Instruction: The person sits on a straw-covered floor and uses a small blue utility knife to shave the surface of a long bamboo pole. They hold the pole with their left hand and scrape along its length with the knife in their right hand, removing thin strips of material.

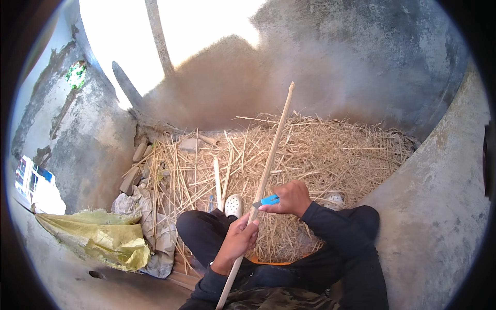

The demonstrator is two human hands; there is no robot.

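A long pale strip, apparently of bamboo or wood, slants from my lap up and away to the right. My left hand is wrapped round its lower part. Just above that grip, my right hand is closed on a blue-handled utility knife. The knife's blade end rests against the strip, close to my left thumb. My right fingers cover most of the knife's handle.
Wood shavings heap up around my feet in pale clogs. Split sticks lie at the left, by a yellow woven sack and crumpled grey sacking. Concrete walls stand behind and at both sides.
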